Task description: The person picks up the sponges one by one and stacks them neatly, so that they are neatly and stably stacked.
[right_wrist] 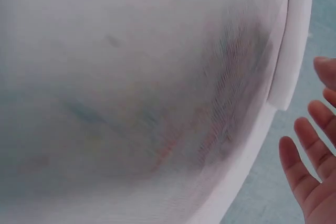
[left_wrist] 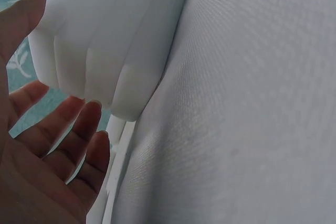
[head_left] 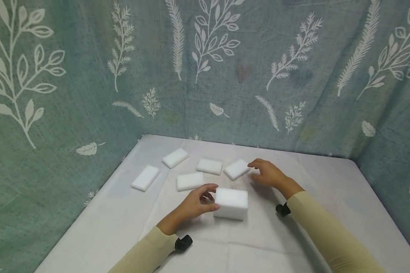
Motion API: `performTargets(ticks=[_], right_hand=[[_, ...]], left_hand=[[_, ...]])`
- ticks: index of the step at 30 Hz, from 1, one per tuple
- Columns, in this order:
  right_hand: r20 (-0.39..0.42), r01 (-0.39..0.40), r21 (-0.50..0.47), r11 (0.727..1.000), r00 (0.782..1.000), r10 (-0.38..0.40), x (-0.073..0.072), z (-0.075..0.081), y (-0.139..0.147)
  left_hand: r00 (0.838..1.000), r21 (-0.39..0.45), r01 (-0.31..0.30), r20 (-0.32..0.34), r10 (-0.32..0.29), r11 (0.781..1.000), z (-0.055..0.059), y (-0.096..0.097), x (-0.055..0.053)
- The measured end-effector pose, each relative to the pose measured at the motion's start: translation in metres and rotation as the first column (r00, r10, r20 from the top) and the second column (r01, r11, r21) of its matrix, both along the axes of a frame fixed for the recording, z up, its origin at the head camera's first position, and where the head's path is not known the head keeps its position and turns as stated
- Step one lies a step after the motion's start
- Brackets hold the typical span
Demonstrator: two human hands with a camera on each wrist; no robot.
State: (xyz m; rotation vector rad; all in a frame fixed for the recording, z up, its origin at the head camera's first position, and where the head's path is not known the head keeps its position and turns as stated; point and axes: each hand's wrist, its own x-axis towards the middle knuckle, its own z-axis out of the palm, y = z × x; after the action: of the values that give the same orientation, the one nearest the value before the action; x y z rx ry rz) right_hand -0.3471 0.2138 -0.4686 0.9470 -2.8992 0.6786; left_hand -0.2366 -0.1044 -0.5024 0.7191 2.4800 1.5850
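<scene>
In the head view a neat stack of white melamine sponges (head_left: 231,204) stands near the middle of the table, several layers high. Beside its left end is my left hand (head_left: 196,203), thumb at the front corner and fingers towards the back. The left wrist view shows those fingers spread and lightly bent, fingertips right at the end of the layers (left_wrist: 105,61). My right hand (head_left: 268,173) hovers at the right end of a single loose sponge (head_left: 237,169), fingers relaxed and thumb apart. In the right wrist view the right hand (right_wrist: 317,156) has nothing between its fingers.
More loose white sponges lie flat behind and left of the stack: one close by (head_left: 190,181), one behind it (head_left: 209,166), and two farther left, a back one (head_left: 175,157) and a front one (head_left: 145,178). A leaf-patterned green curtain (head_left: 205,102) surrounds the white-covered table (head_left: 99,235).
</scene>
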Motion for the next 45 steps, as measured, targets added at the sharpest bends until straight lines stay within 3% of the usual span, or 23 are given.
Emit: performTargets(ticks=[7, 18, 31, 45], right_hand=[[0.06, 0.054, 0.05, 0.997, 0.997, -0.057, -0.019, -0.001, -0.008], [0.061, 0.05, 0.119, 0.992, 0.996, -0.058, -0.034, -0.001, -0.023], [0.085, 0.048, 0.176, 0.983, 0.994, -0.064, -0.042, -0.006, -0.037], [0.057, 0.043, 0.193, 0.98, 0.997, -0.055, -0.037, -0.001, -0.036]], left_hand=[[1.0, 0.018, 0.001, 0.015, -0.001, 1.0, 0.0, -0.001, 0.002], [1.0, 0.039, 0.022, 0.012, -0.022, 0.999, 0.002, 0.0, 0.001], [1.0, 0.012, 0.006, -0.003, -0.006, 1.0, -0.002, 0.0, 0.0], [1.0, 0.015, 0.004, 0.0, -0.004, 1.0, -0.004, 0.0, -0.001]])
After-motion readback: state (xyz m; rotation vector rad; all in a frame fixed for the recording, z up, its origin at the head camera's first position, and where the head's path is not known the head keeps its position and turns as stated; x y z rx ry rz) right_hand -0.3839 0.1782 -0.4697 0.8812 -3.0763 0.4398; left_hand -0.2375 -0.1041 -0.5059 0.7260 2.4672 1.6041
